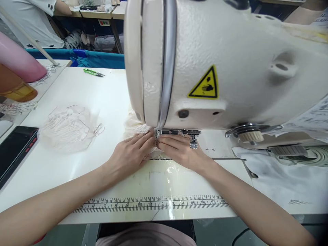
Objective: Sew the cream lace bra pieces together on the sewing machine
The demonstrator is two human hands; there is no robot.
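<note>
A large cream sewing machine [230, 68] fills the upper right. Under its presser foot [157, 134] lies a pale lace piece [134, 125], running back to the left of the needle. My left hand [130, 153] lies flat on the lace just left of the foot, fingers stretched toward it. My right hand [179, 152] rests just right of the foot, fingers extended and pressed on the fabric. The fingertips of both hands almost meet at the needle.
A pile of pale lace pieces [65, 130] lies on the white table [89, 99] to the left. Green thread snips [92, 72] lie farther back. A black tablet [14, 150] sits at the left edge. A printed ruler [153, 203] runs along the front. Another person's white sleeve [30, 20] shows top left.
</note>
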